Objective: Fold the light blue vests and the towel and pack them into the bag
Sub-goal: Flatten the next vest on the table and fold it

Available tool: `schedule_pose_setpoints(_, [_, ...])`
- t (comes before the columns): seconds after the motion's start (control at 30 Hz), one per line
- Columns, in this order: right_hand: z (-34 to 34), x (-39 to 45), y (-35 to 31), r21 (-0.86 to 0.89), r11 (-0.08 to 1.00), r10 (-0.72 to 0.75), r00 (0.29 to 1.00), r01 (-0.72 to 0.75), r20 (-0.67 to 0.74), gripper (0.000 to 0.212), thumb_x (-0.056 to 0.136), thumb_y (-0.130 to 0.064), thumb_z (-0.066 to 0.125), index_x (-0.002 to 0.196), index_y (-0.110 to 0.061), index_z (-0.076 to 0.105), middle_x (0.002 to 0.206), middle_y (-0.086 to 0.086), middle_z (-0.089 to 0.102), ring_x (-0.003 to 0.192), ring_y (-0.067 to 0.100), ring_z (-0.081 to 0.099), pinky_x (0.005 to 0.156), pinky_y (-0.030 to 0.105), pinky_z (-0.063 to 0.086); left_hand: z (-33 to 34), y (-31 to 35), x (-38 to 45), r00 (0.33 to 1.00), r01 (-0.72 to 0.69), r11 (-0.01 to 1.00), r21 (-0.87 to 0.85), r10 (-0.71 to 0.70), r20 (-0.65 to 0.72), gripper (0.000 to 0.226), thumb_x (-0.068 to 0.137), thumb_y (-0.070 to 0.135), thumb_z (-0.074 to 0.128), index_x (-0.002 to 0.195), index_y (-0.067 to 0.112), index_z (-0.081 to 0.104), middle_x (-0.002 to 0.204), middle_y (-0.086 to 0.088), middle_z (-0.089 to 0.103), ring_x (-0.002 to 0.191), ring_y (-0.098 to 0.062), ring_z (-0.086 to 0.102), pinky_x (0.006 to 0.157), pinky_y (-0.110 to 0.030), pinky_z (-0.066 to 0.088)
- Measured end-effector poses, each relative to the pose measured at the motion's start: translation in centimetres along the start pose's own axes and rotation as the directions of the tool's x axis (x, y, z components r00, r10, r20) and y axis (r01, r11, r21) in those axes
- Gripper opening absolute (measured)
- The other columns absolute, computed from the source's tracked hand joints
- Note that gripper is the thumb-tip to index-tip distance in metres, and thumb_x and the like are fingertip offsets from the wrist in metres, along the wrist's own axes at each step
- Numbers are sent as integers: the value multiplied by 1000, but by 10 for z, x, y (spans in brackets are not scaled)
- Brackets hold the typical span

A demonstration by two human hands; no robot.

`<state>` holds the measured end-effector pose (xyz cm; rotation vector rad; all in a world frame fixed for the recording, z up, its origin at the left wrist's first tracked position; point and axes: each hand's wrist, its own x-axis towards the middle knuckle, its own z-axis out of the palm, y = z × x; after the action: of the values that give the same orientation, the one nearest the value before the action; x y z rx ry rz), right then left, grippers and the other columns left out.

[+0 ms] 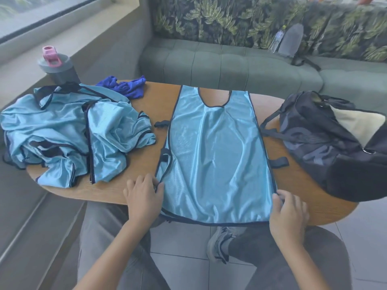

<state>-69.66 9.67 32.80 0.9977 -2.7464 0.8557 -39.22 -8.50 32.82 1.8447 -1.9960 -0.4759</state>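
Observation:
A light blue vest with dark trim lies spread flat on the wooden table, neck hole away from me. My left hand pinches its lower left edge. My right hand pinches its lower right edge. A heap of several more light blue vests lies crumpled at the table's left end. Behind the heap sits a bunched dark blue towel. A dark bag stands open at the right end, showing a pale lining.
A grey shaker bottle with a pink lid stands at the far left behind the heap. A green sofa runs behind the table, with a plastic bottle and a grey object on it. My knees and tiled floor lie below the table edge.

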Motion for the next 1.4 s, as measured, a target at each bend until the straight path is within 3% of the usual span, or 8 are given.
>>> schedule_pose_setpoints(0.43, [-25, 5, 5, -79, 993, 90, 996, -90, -5, 14, 96, -20, 64, 84, -14, 59, 92, 13, 63, 88, 32, 46, 80, 46, 40, -22, -2, -13, 996, 81, 987, -136, -77, 36, 33, 92, 32, 60, 63, 20, 52, 70, 6, 58, 87, -29, 46, 81, -40, 36])
schedule_pose_setpoints(0.63, [-26, 3, 13, -43, 998, 37, 999, -35, 36, 11, 92, -14, 68, 101, -12, 62, 97, 10, 66, 91, 32, 52, 81, 47, 43, -19, -11, -26, 988, -128, 992, 22, 129, -84, 20, 89, 26, 69, 85, 20, 50, 85, 5, 51, 85, -25, 43, 79, -41, 37])
schedule_pose_setpoints(0.73, [-37, 4, 14, 18, 984, -179, 984, 179, 2, 19, 96, -25, 63, 111, -11, 62, 109, 9, 65, 104, 30, 53, 90, 44, 42, -18, -23, -22, 829, -548, 834, 62, 551, -89, 19, 90, 22, 58, 109, 19, 58, 110, 3, 52, 99, -27, 54, 85, -42, 43])
schedule_pose_setpoints(0.8, [-41, 5, 22, 8, 927, -372, 916, 375, 151, 44, 97, -46, 61, 130, -18, 57, 135, 1, 58, 127, 22, 48, 105, 38, 37, -21, -32, -14, 692, -721, 691, 45, 720, 46, 37, 97, 36, 55, 130, 21, 59, 138, 4, 51, 127, -27, 53, 102, -41, 42])
schedule_pose_setpoints(0.9, [-35, 8, 46, -131, 799, -463, 740, 587, 488, 99, 85, -70, 62, 161, -30, 12, 169, -12, 2, 156, 11, 3, 123, 35, 11, -24, -47, -1, 583, -809, 568, 149, 745, 325, 78, 97, 69, 47, 160, 27, 29, 167, 4, 26, 154, -18, 23, 122, -38, 23])
schedule_pose_setpoints(1.0, [-25, 13, 63, -175, 730, -504, 694, 661, 515, 112, 82, -46, 80, 163, -24, 7, 171, -5, 1, 157, 17, 6, 123, 37, 10, -23, -56, 7, 568, -823, 486, 295, 714, 409, 85, 88, 40, 66, 162, 24, 26, 165, -5, 31, 149, -28, 34, 119, -43, 30])
schedule_pose_setpoints(1.17, [-21, 11, 68, -134, 703, -630, 700, 698, 337, 107, 53, 7, 91, 150, -10, 48, 157, 9, 43, 143, 31, 41, 111, 41, 32, -22, -62, 6, 532, -824, 430, 368, 811, 244, 90, 69, 2, 68, 155, 15, 42, 147, -17, 51, 125, -38, 54, 107, -47, 44])
schedule_pose_setpoints(1.4, [-39, 2, 75, -110, 628, -732, 632, 771, 254, 67, 75, 6, 35, 133, -9, 66, 143, 3, 58, 123, 29, 58, 103, 36, 39, -34, -66, -5, 512, -840, 426, 335, 827, 232, 72, 77, 0, 44, 147, 15, 54, 139, -14, 58, 113, -35, 57, 95, -47, 52])
